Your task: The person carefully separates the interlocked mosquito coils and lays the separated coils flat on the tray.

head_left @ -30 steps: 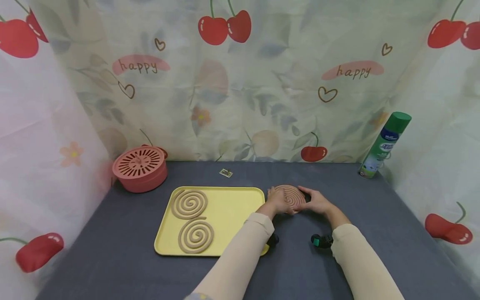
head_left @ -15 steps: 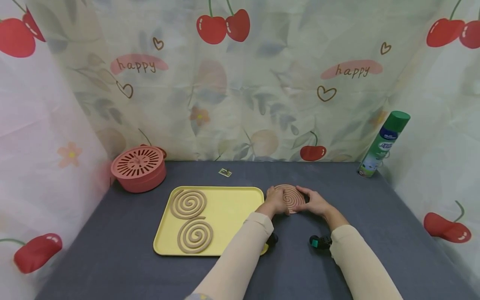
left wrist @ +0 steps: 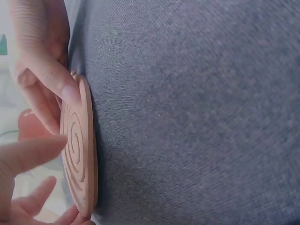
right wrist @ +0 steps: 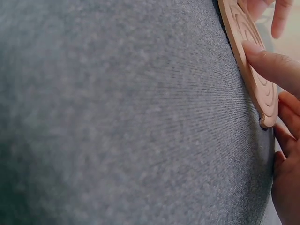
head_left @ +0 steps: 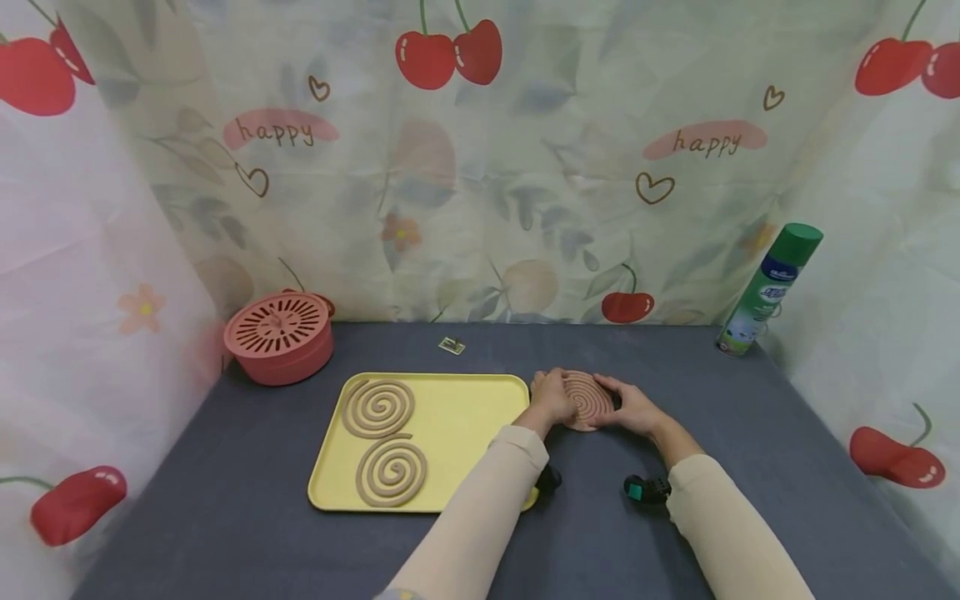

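A brown double mosquito coil [head_left: 589,400], its two spirals nested together, lies flat close over the dark cloth between both hands. My right hand [head_left: 633,410] pinches its right rim, thumb on the upper face and fingers at the outer edge, as the right wrist view shows the thumb [right wrist: 272,65]. My left hand [head_left: 551,397] is at the left rim. In the left wrist view its thumb [left wrist: 37,152] points over the coil's face, one finger is raised, and other fingertips touch the edge. Two separated coils [head_left: 381,408] lie on the yellow tray [head_left: 472,433].
A pink slotted mosquito coil holder [head_left: 279,337] stands at the back left. A small metal stand piece [head_left: 452,345] lies behind the tray. At the back right stands a green spray can [head_left: 768,290]. Patterned curtains close off the back and sides.
My left thumb has drawn back from the coil's face toward the left rim, and more of the spiral shows. The right hand keeps its grip on the right rim.
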A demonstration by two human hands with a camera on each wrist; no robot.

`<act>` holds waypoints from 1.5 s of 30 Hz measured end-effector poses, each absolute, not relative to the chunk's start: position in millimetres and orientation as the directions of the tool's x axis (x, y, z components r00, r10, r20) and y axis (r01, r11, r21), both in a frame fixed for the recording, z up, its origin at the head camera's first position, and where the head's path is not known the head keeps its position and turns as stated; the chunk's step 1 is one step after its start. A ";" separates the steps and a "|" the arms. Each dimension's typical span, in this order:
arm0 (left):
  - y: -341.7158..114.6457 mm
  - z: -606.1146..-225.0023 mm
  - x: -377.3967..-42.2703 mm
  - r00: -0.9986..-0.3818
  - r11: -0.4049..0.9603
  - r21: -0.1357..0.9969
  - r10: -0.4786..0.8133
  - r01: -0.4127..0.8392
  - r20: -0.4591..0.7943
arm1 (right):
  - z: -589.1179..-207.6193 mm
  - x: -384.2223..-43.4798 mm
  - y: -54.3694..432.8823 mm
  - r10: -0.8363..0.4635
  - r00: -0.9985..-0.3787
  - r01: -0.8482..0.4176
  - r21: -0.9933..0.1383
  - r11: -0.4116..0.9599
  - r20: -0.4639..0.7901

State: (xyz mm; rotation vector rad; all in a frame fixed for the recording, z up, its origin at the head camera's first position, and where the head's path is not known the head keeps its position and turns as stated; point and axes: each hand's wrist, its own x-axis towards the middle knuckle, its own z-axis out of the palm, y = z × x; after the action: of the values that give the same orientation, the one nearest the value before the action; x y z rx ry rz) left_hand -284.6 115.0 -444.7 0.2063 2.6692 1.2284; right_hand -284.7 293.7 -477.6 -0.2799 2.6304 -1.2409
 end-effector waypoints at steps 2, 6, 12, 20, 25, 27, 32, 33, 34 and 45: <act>114.5 -443.4 -284.2 -0.977 0.636 0.770 0.192 0.049 -0.097 | -477.2 -283.1 294.3 -0.265 -0.958 -0.086 -0.780 0.620 -0.106; 113.9 -440.8 -283.9 -0.982 0.611 0.791 0.169 0.037 -0.084 | -476.9 -281.1 295.4 -0.250 -0.964 -0.081 -0.791 0.607 -0.093; 112.5 -441.4 -285.1 -0.987 0.606 0.795 0.134 0.011 -0.088 | -477.5 -280.1 295.0 -0.268 -0.961 -0.119 -0.774 0.623 -0.068; 106.1 -443.4 -284.6 -0.981 0.417 0.901 0.095 -0.117 -0.171 | -477.2 -276.2 290.5 -0.289 -0.955 -0.138 -0.775 0.617 -0.060; 106.0 -445.9 -289.2 -0.969 0.306 0.928 0.053 -0.214 -0.241 | -477.3 -275.3 289.3 -0.288 -0.955 -0.133 -0.768 0.627 -0.069; 106.8 -444.6 -290.2 -0.964 0.281 0.929 0.043 -0.241 -0.263 | -476.9 -274.2 290.1 -0.287 -0.956 -0.136 -0.769 0.624 -0.065; 109.9 -436.5 -286.8 -0.966 0.277 0.934 0.066 -0.225 -0.252 | -475.2 -269.5 295.6 -0.266 -0.963 -0.121 -0.811 0.572 -0.044; 110.3 -434.9 -285.7 -0.968 0.286 0.934 0.070 -0.213 -0.242 | -475.2 -268.6 296.8 -0.246 -0.968 -0.106 -0.820 0.562 -0.044; 110.6 -433.5 -284.8 -0.970 0.290 0.936 0.073 -0.201 -0.231 | -475.2 -267.7 297.9 -0.228 -0.973 -0.093 -0.829 0.552 -0.043; 101.6 -427.3 -281.8 -0.962 0.203 0.969 0.201 -0.142 -0.183 | -476.4 -264.3 300.0 -0.024 -1.000 -0.002 -0.939 0.344 -0.007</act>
State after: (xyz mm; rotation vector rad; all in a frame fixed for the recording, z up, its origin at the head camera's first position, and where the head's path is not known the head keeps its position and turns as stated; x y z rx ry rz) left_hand -281.8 101.6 -427.3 0.0554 2.2107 1.8275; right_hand -264.3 300.0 -476.4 -0.0245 2.5589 -1.7884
